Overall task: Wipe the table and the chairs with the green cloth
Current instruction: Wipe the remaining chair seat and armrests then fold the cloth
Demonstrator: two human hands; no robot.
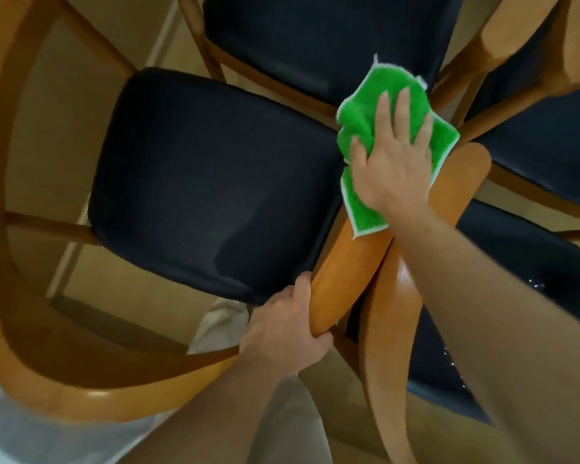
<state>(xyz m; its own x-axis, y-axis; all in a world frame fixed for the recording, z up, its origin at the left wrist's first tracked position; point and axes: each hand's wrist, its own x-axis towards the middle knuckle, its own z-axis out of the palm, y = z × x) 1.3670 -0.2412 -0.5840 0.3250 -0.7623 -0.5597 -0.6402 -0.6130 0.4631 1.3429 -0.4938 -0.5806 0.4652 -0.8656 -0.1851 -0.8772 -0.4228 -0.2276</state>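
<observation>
Green cloth (385, 128), fluffy with a pale stitched edge, lies bunched over the far end of a smooth, rounded wooden armrest (342, 279). Seen from the head camera looking down, the right hand (392, 162) presses it flat, fingers spread, seemingly to rub along the wood. The left hand (282, 326) curls round the armrest's near end, probably steadying the chair (47, 373). Its seat cushion (215, 182) is dark, padded and softly squared. More chairs of the same kind crowd close around. No table is visible.
</observation>
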